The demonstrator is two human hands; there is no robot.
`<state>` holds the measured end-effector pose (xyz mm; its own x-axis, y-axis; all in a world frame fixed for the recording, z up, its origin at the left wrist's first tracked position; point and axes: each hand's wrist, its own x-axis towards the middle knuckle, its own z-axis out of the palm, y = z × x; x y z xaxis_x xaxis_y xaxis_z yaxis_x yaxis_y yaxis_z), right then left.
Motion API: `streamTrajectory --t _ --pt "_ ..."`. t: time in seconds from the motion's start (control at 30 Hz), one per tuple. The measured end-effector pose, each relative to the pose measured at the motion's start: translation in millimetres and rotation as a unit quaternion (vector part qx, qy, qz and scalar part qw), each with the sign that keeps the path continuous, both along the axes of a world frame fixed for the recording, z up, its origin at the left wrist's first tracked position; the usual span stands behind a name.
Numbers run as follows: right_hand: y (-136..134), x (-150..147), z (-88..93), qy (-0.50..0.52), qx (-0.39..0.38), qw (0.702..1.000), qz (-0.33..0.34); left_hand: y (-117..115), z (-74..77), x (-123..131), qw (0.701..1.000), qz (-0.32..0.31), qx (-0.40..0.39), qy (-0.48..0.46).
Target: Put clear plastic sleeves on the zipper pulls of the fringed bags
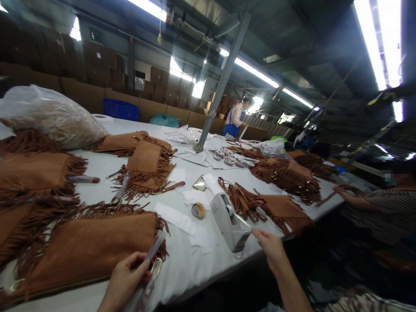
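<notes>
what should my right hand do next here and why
Probably pull a short piece of tape off the tape dispenser. The right hand is at its cutter end, while the left hand holds a clear plastic strip by the brown fringed bag.
</notes>
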<state>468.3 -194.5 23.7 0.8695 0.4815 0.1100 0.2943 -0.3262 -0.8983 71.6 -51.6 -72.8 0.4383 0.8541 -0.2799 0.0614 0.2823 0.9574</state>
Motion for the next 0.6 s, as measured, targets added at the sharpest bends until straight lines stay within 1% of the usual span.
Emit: streamTrajectory --t 0.1,0.17,0.27,0.33,0.4,0.43,0.47,0.53,0.6 --pt "-11.0 -14.4 -16.2 0.048 -0.065 0.997 0.014 -0.1 -1.2 -0.6 1.0 0.0 -0.002 -0.005" --pt "-18.3 -20.4 -26.7 0.025 -0.108 0.994 0.004 0.8 -3.6 -0.9 1.0 -0.004 -0.007 -0.009" --pt "-33.7 -23.7 -38.5 -0.041 -0.151 0.987 -0.023 2.3 -5.9 -0.6 1.0 -0.002 -0.011 -0.008" --pt "-43.3 -28.9 -45.7 -0.05 -0.18 0.982 -0.037 2.5 -4.0 0.1 1.0 0.004 -0.002 -0.004" --pt "-44.4 -43.3 -53.5 -0.041 -0.205 0.977 -0.029 2.2 0.9 1.4 1.0 0.01 0.022 0.001" --pt "-40.0 -55.5 -56.7 -0.034 -0.206 0.978 -0.004 2.4 3.8 2.3 0.999 0.011 0.036 0.002" --pt "-32.1 -71.1 -58.8 -0.026 -0.196 0.98 0.037 2.7 6.4 3.4 0.999 0.017 0.048 0.004" --pt "-8.4 -111.5 -57.2 -0.005 -0.147 0.975 0.164 4.0 9.9 5.7 0.998 0.029 0.05 0.005" --pt "20.6 -157.2 -47.5 0.019 -0.102 0.947 0.303 4.7 11.3 7.4 0.998 0.045 0.048 0.004"
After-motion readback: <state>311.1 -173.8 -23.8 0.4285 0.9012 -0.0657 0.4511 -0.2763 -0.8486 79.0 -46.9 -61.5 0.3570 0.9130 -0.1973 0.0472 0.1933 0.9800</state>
